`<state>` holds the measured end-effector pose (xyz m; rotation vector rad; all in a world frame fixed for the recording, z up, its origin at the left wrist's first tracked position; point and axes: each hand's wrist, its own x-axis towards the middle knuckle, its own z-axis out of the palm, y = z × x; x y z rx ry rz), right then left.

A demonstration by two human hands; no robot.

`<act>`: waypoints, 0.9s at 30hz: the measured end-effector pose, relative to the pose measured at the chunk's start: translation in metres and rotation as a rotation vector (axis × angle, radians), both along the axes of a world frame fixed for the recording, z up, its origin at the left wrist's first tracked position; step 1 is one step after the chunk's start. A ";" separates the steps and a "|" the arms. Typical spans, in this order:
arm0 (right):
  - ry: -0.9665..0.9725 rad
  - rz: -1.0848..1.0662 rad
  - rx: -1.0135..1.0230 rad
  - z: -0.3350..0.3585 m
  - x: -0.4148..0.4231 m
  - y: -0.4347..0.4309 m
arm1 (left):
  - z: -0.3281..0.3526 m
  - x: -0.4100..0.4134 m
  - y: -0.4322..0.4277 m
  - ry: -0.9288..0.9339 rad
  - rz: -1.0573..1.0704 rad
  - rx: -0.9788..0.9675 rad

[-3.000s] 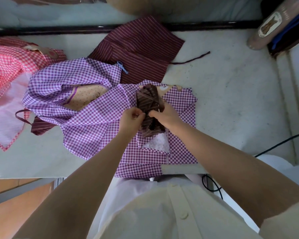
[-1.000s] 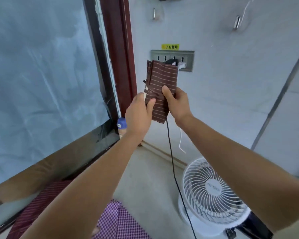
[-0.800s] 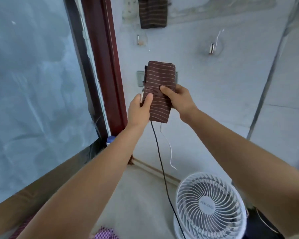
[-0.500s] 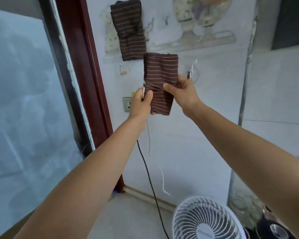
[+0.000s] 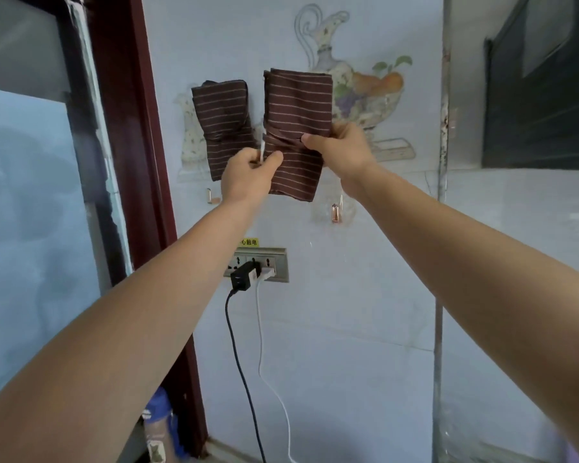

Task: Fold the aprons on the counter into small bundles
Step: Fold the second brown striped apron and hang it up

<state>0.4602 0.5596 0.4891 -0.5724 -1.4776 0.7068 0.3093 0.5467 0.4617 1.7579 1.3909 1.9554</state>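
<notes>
A folded striped bundle (image 5: pixel 296 105) is held upright in front of the wall (image 5: pixel 365 312), just right of a second bundle (image 5: pixel 223 121) that hangs there. The left hand (image 5: pixel 248 177) has its fingers curled, pinching the bundle's lower left edge. The right hand (image 5: pixel 340 150) has its thumb across the front and its fingers behind, clamped on the right edge. A socket strip (image 5: pixel 276 262) sits on the wall below.

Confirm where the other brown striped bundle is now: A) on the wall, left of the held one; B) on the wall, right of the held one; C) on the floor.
A: the other bundle is up against the wall, left of the held bundle that the left hand and right hand grip.
</notes>
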 end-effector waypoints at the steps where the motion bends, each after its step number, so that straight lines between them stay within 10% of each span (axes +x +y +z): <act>1: -0.009 -0.003 0.008 0.010 -0.001 0.002 | 0.009 0.000 0.002 -0.005 0.013 0.018; 14: -0.061 -0.281 0.121 0.070 -0.012 0.060 | 0.054 -0.003 0.042 0.107 0.204 0.158; 27: -0.596 -0.808 0.299 0.065 -0.032 0.065 | 0.046 -0.003 0.069 0.201 0.297 0.252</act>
